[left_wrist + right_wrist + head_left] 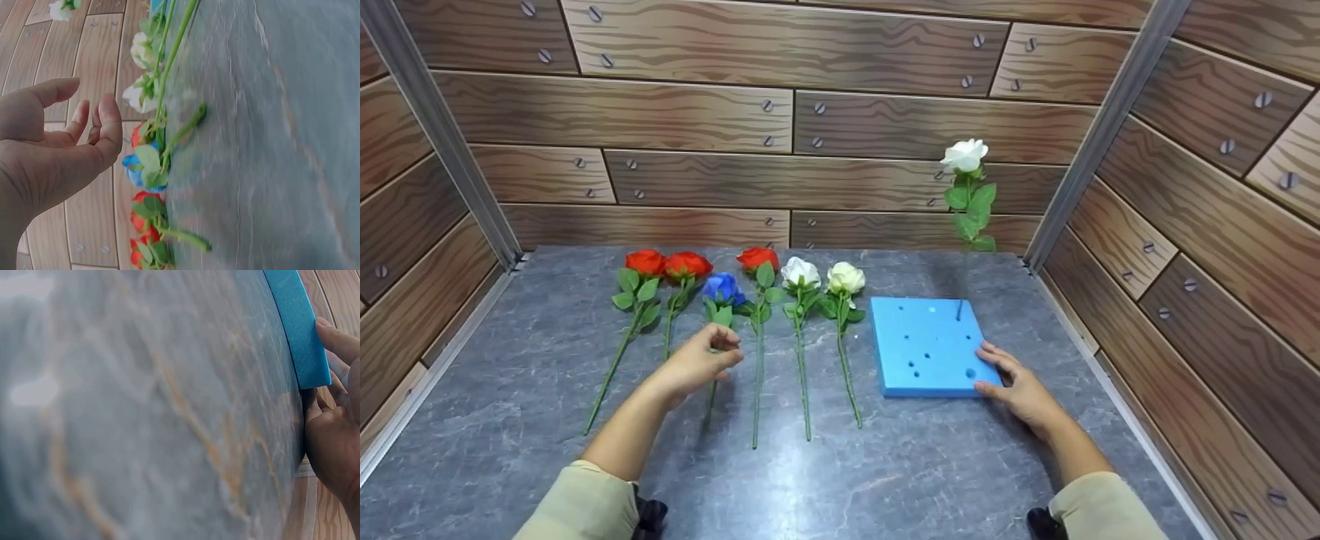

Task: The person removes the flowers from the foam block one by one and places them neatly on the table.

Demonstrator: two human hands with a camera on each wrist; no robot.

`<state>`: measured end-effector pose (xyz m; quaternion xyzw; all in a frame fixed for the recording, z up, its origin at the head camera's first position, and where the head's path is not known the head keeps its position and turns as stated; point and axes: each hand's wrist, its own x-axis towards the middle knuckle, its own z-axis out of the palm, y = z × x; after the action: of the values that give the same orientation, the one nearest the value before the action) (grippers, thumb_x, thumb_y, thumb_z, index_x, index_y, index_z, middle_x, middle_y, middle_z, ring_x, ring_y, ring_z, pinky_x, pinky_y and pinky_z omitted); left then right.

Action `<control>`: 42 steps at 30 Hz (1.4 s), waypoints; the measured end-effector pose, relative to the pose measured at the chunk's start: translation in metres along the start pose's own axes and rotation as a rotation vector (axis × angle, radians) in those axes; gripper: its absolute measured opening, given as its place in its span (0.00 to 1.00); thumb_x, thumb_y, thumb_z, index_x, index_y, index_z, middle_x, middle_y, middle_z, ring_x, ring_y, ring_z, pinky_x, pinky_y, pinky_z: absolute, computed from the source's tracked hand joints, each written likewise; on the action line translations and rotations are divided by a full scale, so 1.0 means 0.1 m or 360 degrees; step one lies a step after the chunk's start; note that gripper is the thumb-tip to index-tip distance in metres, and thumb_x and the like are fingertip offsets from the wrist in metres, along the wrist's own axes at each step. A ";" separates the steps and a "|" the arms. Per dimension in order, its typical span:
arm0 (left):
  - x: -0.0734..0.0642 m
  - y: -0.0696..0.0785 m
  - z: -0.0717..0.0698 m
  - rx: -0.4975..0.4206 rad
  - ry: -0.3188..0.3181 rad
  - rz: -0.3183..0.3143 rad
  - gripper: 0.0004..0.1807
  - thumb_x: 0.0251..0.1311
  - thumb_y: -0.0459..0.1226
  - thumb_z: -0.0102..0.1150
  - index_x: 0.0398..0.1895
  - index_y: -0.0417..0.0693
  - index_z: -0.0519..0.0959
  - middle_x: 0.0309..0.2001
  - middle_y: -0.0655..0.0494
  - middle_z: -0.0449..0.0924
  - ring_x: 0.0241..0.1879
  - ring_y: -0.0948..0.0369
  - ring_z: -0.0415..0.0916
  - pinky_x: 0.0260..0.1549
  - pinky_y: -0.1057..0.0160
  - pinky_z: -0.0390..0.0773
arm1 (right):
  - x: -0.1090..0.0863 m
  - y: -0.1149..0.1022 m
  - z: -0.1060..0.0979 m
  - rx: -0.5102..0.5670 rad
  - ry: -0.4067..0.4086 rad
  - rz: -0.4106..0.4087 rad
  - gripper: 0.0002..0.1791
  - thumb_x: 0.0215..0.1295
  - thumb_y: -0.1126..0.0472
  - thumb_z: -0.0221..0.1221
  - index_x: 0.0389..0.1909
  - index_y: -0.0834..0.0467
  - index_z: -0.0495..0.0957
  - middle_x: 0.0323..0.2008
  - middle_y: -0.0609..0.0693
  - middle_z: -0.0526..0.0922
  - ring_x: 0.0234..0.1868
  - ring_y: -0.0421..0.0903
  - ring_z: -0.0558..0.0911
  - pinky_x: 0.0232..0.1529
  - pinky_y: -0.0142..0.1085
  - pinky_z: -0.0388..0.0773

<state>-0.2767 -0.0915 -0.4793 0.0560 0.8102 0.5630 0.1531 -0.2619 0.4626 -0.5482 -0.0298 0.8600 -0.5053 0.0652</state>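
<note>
My left hand (697, 364) hovers over the stem of the blue rose (724, 289), fingers loosely bent and nothing between them. A gap shows between thumb and fingers in the left wrist view. At the block's near right corner, my right hand (1024, 390) holds the blue foam block (937, 367), thumb at the front corner and fingers along the right side. Small holes dot the block's top. One white rose (964, 156) stands upright in a hole near its back right corner.
Left of the blue rose lie two red roses (645, 262). To its right are another red rose (757, 259), a white rose (800, 271) and a cream rose (846, 277), stems toward me. Wood-patterned walls (697, 120) bound the grey marbled table (825, 487) at back and sides.
</note>
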 end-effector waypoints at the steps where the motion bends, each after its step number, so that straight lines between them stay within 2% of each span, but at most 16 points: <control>1: 0.01 0.00 0.02 -0.0002 0.0000 -0.0006 0.16 0.81 0.37 0.57 0.63 0.39 0.70 0.65 0.38 0.73 0.67 0.42 0.77 0.66 0.41 0.84 | 0.00 0.00 0.00 -0.0009 -0.0006 -0.0007 0.43 0.74 0.57 0.69 0.84 0.61 0.62 0.89 0.58 0.48 0.90 0.62 0.43 0.89 0.38 0.49; 4: 0.05 0.02 0.09 -0.0024 -0.0003 -0.0014 0.16 0.81 0.37 0.57 0.63 0.39 0.70 0.67 0.38 0.72 0.68 0.43 0.77 0.67 0.41 0.83 | 0.00 -0.01 0.00 -0.0012 0.0002 -0.0013 0.43 0.74 0.57 0.70 0.83 0.61 0.63 0.89 0.59 0.49 0.90 0.62 0.43 0.79 0.16 0.53; 6: 0.08 0.04 0.14 -0.0049 -0.0002 -0.0006 0.15 0.81 0.37 0.57 0.62 0.40 0.70 0.68 0.38 0.71 0.68 0.44 0.77 0.67 0.41 0.84 | 0.00 -0.01 0.00 -0.0021 0.0002 -0.0016 0.43 0.74 0.56 0.70 0.83 0.61 0.63 0.89 0.59 0.49 0.90 0.62 0.43 0.74 0.11 0.53; 10: 0.14 0.10 0.23 -0.0082 -0.0003 0.0031 0.15 0.80 0.37 0.57 0.61 0.40 0.71 0.67 0.39 0.71 0.68 0.44 0.77 0.66 0.43 0.85 | -0.01 -0.02 -0.01 -0.0043 0.0000 -0.0018 0.43 0.74 0.55 0.70 0.84 0.60 0.63 0.89 0.58 0.49 0.90 0.62 0.43 0.89 0.37 0.50; 12: 0.16 0.14 0.29 -0.0089 0.0002 0.0054 0.14 0.80 0.36 0.57 0.60 0.40 0.71 0.66 0.40 0.71 0.67 0.44 0.77 0.65 0.45 0.86 | -0.01 -0.02 -0.01 -0.0047 -0.0003 -0.0022 0.43 0.74 0.56 0.69 0.84 0.60 0.62 0.89 0.58 0.49 0.90 0.63 0.43 0.88 0.35 0.51; 14: 0.18 0.18 0.35 -0.0091 0.0014 0.0066 0.13 0.80 0.36 0.57 0.60 0.41 0.72 0.65 0.40 0.72 0.66 0.45 0.78 0.63 0.46 0.87 | -0.01 -0.01 -0.01 -0.0040 -0.0001 -0.0018 0.43 0.74 0.55 0.69 0.84 0.60 0.63 0.89 0.57 0.49 0.90 0.62 0.43 0.82 0.21 0.53; 17: 0.22 0.23 0.43 -0.0126 0.0030 0.0080 0.13 0.79 0.35 0.58 0.59 0.42 0.72 0.65 0.40 0.72 0.66 0.43 0.79 0.62 0.47 0.87 | -0.01 0.00 0.00 -0.0033 -0.0005 -0.0022 0.42 0.75 0.56 0.69 0.84 0.60 0.62 0.89 0.58 0.48 0.90 0.63 0.43 0.83 0.22 0.52; 19: 0.25 0.24 0.49 -0.0147 0.0045 0.0089 0.14 0.79 0.34 0.58 0.60 0.41 0.71 0.65 0.39 0.72 0.65 0.41 0.79 0.61 0.48 0.88 | -0.01 0.00 0.01 -0.0035 -0.0010 -0.0018 0.42 0.75 0.56 0.69 0.84 0.60 0.62 0.89 0.58 0.48 0.90 0.63 0.43 0.90 0.39 0.49; 21: 0.27 0.26 0.54 -0.0172 0.0056 0.0095 0.14 0.78 0.34 0.58 0.61 0.40 0.70 0.66 0.38 0.72 0.66 0.38 0.79 0.61 0.48 0.88 | -0.01 -0.01 0.02 -0.0039 -0.0007 -0.0017 0.42 0.74 0.57 0.69 0.84 0.60 0.62 0.89 0.58 0.48 0.90 0.63 0.43 0.89 0.57 0.44; 22: 0.29 0.26 0.57 -0.0188 0.0062 0.0100 0.15 0.78 0.34 0.58 0.61 0.40 0.69 0.65 0.38 0.71 0.65 0.38 0.79 0.61 0.48 0.88 | -0.01 -0.01 0.02 -0.0037 -0.0002 -0.0012 0.42 0.74 0.57 0.69 0.84 0.60 0.63 0.89 0.58 0.48 0.90 0.63 0.43 0.89 0.57 0.44; 27: 0.37 0.28 0.73 -0.0297 0.0052 0.0151 0.16 0.76 0.30 0.56 0.62 0.36 0.68 0.63 0.36 0.71 0.61 0.39 0.80 0.61 0.46 0.88 | 0.00 0.00 0.01 -0.0021 -0.0001 -0.0011 0.43 0.75 0.56 0.69 0.84 0.60 0.62 0.89 0.57 0.48 0.90 0.62 0.44 0.89 0.52 0.46; 30: 0.41 0.30 0.82 -0.0346 0.0036 0.0181 0.16 0.76 0.29 0.56 0.61 0.36 0.68 0.60 0.39 0.71 0.57 0.43 0.80 0.58 0.47 0.89 | 0.00 0.01 0.01 -0.0003 -0.0005 -0.0018 0.43 0.75 0.55 0.69 0.84 0.60 0.62 0.89 0.57 0.47 0.90 0.62 0.44 0.87 0.31 0.52; 34: 0.48 0.36 0.98 -0.0370 0.0011 0.0225 0.16 0.75 0.28 0.56 0.61 0.36 0.68 0.58 0.40 0.72 0.54 0.48 0.81 0.56 0.49 0.90 | -0.01 0.02 -0.01 -0.0003 0.0009 -0.0018 0.42 0.74 0.55 0.69 0.84 0.59 0.63 0.89 0.57 0.48 0.90 0.62 0.44 0.68 0.07 0.53; 36: 0.52 0.38 1.06 -0.0372 -0.0012 0.0245 0.16 0.75 0.28 0.56 0.61 0.36 0.68 0.59 0.40 0.72 0.54 0.48 0.81 0.57 0.49 0.90 | -0.01 0.02 -0.01 0.0002 0.0014 -0.0015 0.42 0.74 0.55 0.70 0.84 0.59 0.63 0.89 0.57 0.49 0.90 0.61 0.43 0.66 0.06 0.52; 38: 0.55 0.41 1.14 -0.0374 -0.0036 0.0259 0.16 0.75 0.29 0.55 0.61 0.37 0.67 0.59 0.40 0.71 0.56 0.45 0.81 0.58 0.49 0.90 | -0.01 0.01 -0.01 -0.0007 0.0013 -0.0019 0.43 0.74 0.55 0.70 0.83 0.59 0.63 0.89 0.57 0.49 0.90 0.61 0.43 0.71 0.09 0.52; 42: 0.60 0.47 1.30 -0.0413 -0.0067 0.0282 0.17 0.75 0.28 0.55 0.63 0.36 0.67 0.59 0.41 0.71 0.56 0.47 0.81 0.60 0.47 0.89 | -0.02 0.00 -0.02 -0.0026 0.0002 -0.0035 0.43 0.74 0.55 0.70 0.83 0.60 0.64 0.89 0.57 0.50 0.90 0.62 0.43 0.85 0.28 0.51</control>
<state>-0.2970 0.0578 -0.4882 0.1189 0.7191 0.6730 0.1258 -0.2607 0.4644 -0.5472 -0.0394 0.8637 -0.4990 0.0589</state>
